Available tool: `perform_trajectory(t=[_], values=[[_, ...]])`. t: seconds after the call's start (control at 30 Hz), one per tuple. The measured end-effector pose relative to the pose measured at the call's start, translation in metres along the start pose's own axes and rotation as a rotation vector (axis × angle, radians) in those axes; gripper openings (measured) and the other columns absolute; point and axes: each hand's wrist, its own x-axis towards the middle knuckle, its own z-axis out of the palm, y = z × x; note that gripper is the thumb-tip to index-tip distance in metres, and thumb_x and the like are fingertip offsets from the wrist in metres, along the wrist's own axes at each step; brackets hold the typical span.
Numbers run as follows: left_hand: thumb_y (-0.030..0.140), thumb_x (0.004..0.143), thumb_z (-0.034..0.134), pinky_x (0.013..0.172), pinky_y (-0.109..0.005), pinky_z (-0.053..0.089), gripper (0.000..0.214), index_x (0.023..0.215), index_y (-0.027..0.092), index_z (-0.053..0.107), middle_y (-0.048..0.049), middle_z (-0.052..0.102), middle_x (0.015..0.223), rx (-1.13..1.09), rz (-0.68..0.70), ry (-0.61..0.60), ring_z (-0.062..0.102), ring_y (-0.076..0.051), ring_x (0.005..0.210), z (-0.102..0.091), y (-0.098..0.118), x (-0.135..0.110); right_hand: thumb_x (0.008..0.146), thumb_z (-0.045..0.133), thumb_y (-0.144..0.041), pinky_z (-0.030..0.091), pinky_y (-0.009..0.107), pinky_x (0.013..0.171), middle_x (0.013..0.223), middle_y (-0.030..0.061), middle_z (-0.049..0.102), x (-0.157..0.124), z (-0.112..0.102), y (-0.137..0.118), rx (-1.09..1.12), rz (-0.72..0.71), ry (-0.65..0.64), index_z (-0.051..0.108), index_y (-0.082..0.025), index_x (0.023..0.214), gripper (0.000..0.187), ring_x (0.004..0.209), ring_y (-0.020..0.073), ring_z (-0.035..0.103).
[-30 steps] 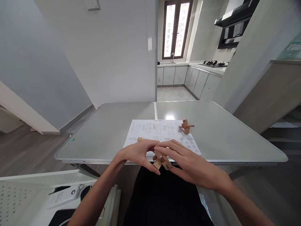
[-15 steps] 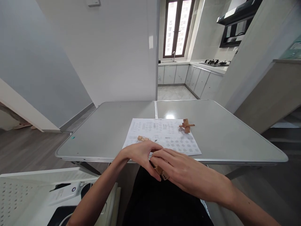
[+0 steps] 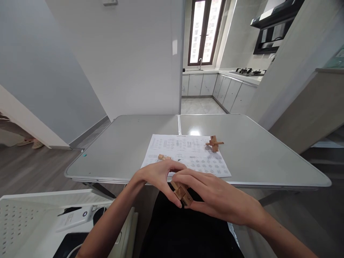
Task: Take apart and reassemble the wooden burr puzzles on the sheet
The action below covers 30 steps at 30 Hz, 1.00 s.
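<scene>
Both my hands meet just in front of the table's near edge, over my lap. My left hand (image 3: 158, 177) and my right hand (image 3: 212, 195) pinch a small cluster of wooden puzzle blocks (image 3: 182, 191) between fingertips. Part of the cluster is hidden by my fingers. A printed instruction sheet (image 3: 185, 154) lies on the grey table (image 3: 255, 150) just beyond my hands. On the sheet's left rests a single loose wooden piece (image 3: 163, 157). At its far right corner stands an assembled wooden cross puzzle (image 3: 214, 143).
A white perforated surface (image 3: 29, 222) at lower left carries a white power bank (image 3: 73, 216) with a cable. A wall stands behind the table. A kitchen with cabinets and a window opens beyond on the right.
My hands have shifted the wooden blocks slightly, sinking a little lower over my lap, with the fingers regripping. The pieces on the table have not moved.
</scene>
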Motion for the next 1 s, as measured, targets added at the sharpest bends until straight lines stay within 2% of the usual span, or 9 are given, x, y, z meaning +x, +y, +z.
perform_trajectory(t=[0.13, 0.23, 0.37, 0.47, 0.6, 0.7, 0.77, 0.87, 1.0], values=[[0.04, 0.06, 0.097, 0.072, -0.029, 0.048, 0.049, 0.099, 0.021, 0.075, -0.0006, 0.072, 0.086, -0.038, 0.012, 0.003, 0.065, -0.02, 0.081, 0.002, -0.004, 0.0, 0.101, 0.056, -0.008, 0.056, 0.035, 0.086, 0.119, 0.0047, 0.067, 0.001, 0.005, -0.007, -0.103, -0.024, 0.028, 0.049, -0.021, 0.132, 0.034, 0.105, 0.0213, 0.066], [0.038, 0.059, 0.098, 0.075, -0.029, 0.05, 0.051, 0.101, 0.021, 0.074, -0.0009, 0.072, 0.088, -0.1, 0.015, 0.003, 0.066, -0.02, 0.083, 0.003, -0.006, 0.0, 0.102, 0.054, -0.008, 0.057, 0.036, 0.086, 0.116, 0.0044, 0.067, 0.002, 0.009, -0.008, -0.137, -0.033, 0.039, 0.05, -0.021, 0.128, 0.029, 0.103, 0.0215, 0.066], [0.038, 0.061, 0.097, 0.086, -0.033, 0.053, 0.051, 0.104, 0.021, 0.075, -0.0032, 0.074, 0.096, -0.198, 0.018, 0.014, 0.068, -0.024, 0.094, 0.005, -0.014, -0.002, 0.1, 0.054, -0.006, 0.057, 0.038, 0.097, 0.132, 0.0083, 0.063, 0.002, 0.01, -0.009, -0.147, -0.04, 0.096, 0.049, -0.021, 0.131, 0.035, 0.12, 0.0232, 0.062], [0.044, 0.069, 0.093, 0.094, -0.037, 0.053, 0.048, 0.107, 0.02, 0.075, -0.0052, 0.075, 0.097, -0.335, 0.047, 0.087, 0.069, -0.026, 0.099, 0.014, -0.024, -0.006, 0.099, 0.056, -0.005, 0.055, 0.039, 0.105, 0.144, 0.0097, 0.056, 0.004, 0.01, -0.008, -0.173, -0.003, 0.173, 0.045, -0.022, 0.14, 0.046, 0.129, 0.024, 0.057], [0.058, 0.09, 0.072, 0.088, -0.036, 0.053, 0.044, 0.101, 0.016, 0.074, -0.0068, 0.073, 0.094, -0.423, -0.014, 0.268, 0.068, -0.023, 0.09, 0.037, -0.029, -0.012, 0.099, 0.053, -0.005, 0.055, 0.043, 0.105, 0.138, 0.0103, 0.058, 0.007, 0.016, 0.003, -0.237, 0.079, 0.285, 0.042, -0.023, 0.145, 0.05, 0.126, 0.0254, 0.058], [0.056, 0.101, 0.057, 0.096, -0.036, 0.05, 0.043, 0.102, 0.016, 0.074, -0.0069, 0.072, 0.099, -0.368, -0.108, 0.464, 0.065, -0.023, 0.097, 0.057, -0.023, -0.013, 0.097, 0.05, -0.004, 0.058, 0.046, 0.101, 0.136, 0.0118, 0.059, 0.013, 0.027, 0.014, -0.265, 0.143, 0.374, 0.042, -0.024, 0.145, 0.053, 0.124, 0.0275, 0.059], [0.054, 0.102, 0.055, 0.095, -0.035, 0.049, 0.041, 0.1, 0.016, 0.071, -0.0059, 0.071, 0.099, -0.356, -0.176, 0.602, 0.064, -0.022, 0.097, 0.067, -0.02, -0.012, 0.095, 0.05, -0.002, 0.058, 0.048, 0.101, 0.135, 0.0124, 0.059, 0.02, 0.035, 0.021, -0.271, 0.162, 0.417, 0.042, -0.024, 0.146, 0.056, 0.124, 0.0287, 0.06], [0.056, 0.101, 0.056, 0.085, -0.031, 0.049, 0.042, 0.089, 0.017, 0.065, -0.0034, 0.068, 0.089, -0.337, -0.26, 0.775, 0.061, -0.02, 0.087, 0.077, -0.025, -0.012, 0.092, 0.056, -0.002, 0.055, 0.051, 0.106, 0.137, 0.0119, 0.059, 0.03, 0.045, 0.031, -0.212, 0.124, 0.404, 0.04, -0.026, 0.149, 0.064, 0.128, 0.0297, 0.057], [0.062, 0.097, 0.056, 0.083, -0.03, 0.049, 0.046, 0.089, 0.018, 0.066, -0.0038, 0.068, 0.086, -0.339, -0.316, 0.971, 0.061, -0.021, 0.084, 0.079, -0.045, -0.025, 0.094, 0.073, -0.025, 0.052, 0.051, 0.11, 0.146, 0.0101, 0.054, 0.042, 0.054, 0.051, 0.03, 0.088, 0.395, 0.039, -0.031, 0.15, 0.065, 0.134, 0.0281, 0.055]])
